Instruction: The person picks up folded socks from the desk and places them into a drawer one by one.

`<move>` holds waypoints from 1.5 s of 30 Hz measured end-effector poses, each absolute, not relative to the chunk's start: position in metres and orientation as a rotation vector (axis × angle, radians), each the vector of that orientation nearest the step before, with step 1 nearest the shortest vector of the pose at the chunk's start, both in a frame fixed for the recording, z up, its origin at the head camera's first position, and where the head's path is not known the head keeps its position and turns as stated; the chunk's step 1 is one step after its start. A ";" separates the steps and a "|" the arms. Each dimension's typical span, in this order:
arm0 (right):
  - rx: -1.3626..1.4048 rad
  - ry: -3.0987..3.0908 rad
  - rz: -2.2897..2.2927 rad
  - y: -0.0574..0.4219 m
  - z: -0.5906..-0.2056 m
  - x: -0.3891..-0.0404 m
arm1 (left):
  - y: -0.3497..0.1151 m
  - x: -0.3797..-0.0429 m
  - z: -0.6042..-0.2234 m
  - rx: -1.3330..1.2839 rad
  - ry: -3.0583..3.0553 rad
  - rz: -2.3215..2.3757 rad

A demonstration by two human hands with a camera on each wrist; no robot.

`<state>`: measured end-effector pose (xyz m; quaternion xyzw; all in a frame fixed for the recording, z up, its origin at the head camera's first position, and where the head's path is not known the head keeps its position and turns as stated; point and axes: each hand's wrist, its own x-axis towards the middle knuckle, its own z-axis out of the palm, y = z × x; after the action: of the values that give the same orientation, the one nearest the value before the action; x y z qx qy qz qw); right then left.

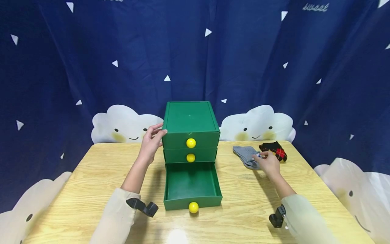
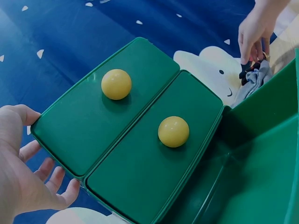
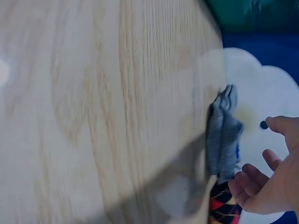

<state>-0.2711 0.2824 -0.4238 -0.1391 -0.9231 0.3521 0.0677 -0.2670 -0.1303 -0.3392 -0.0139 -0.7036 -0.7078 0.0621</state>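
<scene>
A green drawer cabinet (image 1: 191,117) stands on the table, its bottom drawer (image 1: 179,204) pulled out and holding nothing. My left hand (image 1: 150,144) rests at the cabinet's left side, thumb at the front edge and fingers spread along the wall, as the left wrist view also shows. Over on the right, my right hand (image 1: 270,166) reaches over folded grey socks (image 1: 243,152), fingertips right at their edge. Its fingers (image 3: 250,179) are loosely bent and apart in the right wrist view. Beside the socks lies a black and red plaid cloth item (image 1: 279,152), partly behind that hand.
Yellow ball knobs (image 1: 191,143) stick out from the drawer fronts. The wooden table (image 1: 115,169) ends at a dark blue curtain (image 1: 137,51) with white cloud shapes. Each wrist carries a black camera mount (image 1: 142,206).
</scene>
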 end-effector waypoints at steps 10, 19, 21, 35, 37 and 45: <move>-0.618 -2.775 1.116 0.285 -0.449 -0.286 | -0.128 -0.266 -0.337 -0.041 -2.118 -2.157; -0.677 -2.911 1.003 0.284 -0.447 -0.289 | -0.129 -0.267 -0.338 -0.051 -2.131 -2.154; -0.679 -2.897 1.078 0.285 -0.446 -0.289 | -0.129 -0.267 -0.338 -0.052 -2.131 -2.154; -0.728 -2.663 1.541 0.294 -0.450 -0.290 | -0.131 -0.266 -0.338 -0.026 -2.133 -2.146; -0.704 -2.622 1.666 0.294 -0.449 -0.290 | -0.132 -0.266 -0.338 -0.026 -2.127 -2.147; -0.612 -2.484 2.220 0.299 -0.444 -0.288 | -0.131 -0.267 -0.338 -0.042 -2.134 -2.142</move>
<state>-0.2883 0.2992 -0.4440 -0.1794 -0.7278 0.6505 -0.1224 -0.2670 -0.1315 -0.3381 -0.0139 -0.7045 -0.7071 0.0591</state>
